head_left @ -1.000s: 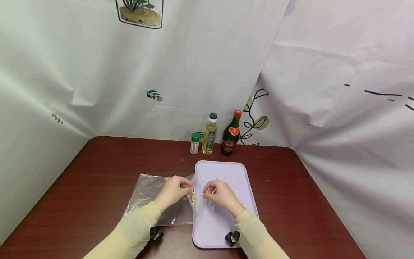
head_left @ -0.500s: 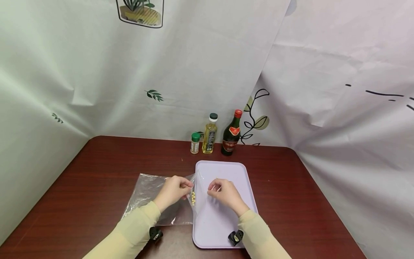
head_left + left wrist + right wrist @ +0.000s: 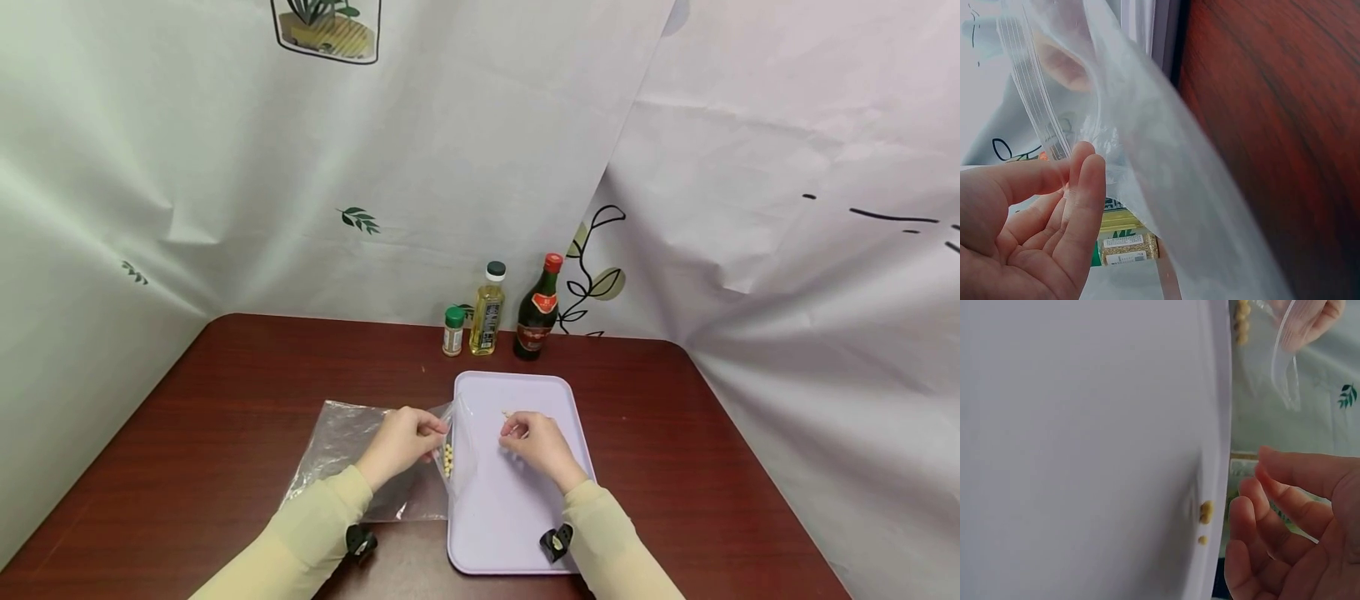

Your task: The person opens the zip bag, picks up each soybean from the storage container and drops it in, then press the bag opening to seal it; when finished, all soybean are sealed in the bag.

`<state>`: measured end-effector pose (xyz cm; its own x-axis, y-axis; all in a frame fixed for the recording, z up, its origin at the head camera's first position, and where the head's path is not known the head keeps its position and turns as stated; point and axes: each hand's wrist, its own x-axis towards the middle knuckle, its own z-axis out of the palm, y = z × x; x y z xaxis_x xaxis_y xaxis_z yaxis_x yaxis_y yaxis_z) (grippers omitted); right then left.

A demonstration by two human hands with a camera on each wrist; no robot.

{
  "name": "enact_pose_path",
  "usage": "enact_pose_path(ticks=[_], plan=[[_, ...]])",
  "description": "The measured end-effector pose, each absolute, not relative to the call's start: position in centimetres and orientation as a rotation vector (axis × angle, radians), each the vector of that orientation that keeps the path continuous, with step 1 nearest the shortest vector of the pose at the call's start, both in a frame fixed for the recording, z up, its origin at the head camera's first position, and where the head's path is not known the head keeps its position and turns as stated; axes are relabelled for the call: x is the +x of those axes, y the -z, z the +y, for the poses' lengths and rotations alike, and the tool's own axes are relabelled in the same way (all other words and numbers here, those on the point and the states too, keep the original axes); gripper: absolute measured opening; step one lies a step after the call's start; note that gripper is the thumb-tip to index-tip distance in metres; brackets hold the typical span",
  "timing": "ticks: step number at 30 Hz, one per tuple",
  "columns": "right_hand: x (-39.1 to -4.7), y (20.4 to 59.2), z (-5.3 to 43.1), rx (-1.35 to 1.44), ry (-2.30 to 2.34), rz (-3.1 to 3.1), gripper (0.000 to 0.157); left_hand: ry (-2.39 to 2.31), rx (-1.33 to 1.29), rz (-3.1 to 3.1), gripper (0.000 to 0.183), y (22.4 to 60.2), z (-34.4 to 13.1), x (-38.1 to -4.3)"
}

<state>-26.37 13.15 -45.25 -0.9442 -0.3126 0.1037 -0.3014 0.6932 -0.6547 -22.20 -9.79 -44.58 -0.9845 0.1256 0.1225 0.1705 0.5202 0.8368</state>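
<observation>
My left hand (image 3: 401, 442) pinches the open mouth of a clear zip bag (image 3: 337, 437) between thumb and fingers. The bag lies flat on the table, its raised mouth overlapping the tray's left edge. Small round yellow beans (image 3: 447, 460) show in a row inside the mouth. My right hand (image 3: 538, 443) hovers over the lilac tray (image 3: 480, 542), fingers loosely bent. In the right wrist view nothing shows between the thumb (image 3: 1297, 469) and fingertips. A few loose beans (image 3: 1206, 511) lie near the tray's rim in that view, just beyond the fingertips.
Behind the tray stand a green-capped spice jar (image 3: 452, 332), a bottle of yellow oil (image 3: 487, 310) and a dark green bottle with a red cap (image 3: 537, 308). A printed white cloth (image 3: 480, 150) hangs behind the dark red table (image 3: 225, 375).
My right hand has moved right, away from the bag's mouth, toward the loose beans on the tray. My left hand stays in place, pinching the bag.
</observation>
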Motion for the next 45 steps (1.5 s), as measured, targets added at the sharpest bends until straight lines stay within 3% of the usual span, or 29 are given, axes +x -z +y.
enact_pose_path(ticks=[45], plan=[[-30.3,46.5,15.0,-0.281,1.013,2.910,0.008,1.475,-0.291,-2.701,0.008,44.5,-9.6,-22.2]])
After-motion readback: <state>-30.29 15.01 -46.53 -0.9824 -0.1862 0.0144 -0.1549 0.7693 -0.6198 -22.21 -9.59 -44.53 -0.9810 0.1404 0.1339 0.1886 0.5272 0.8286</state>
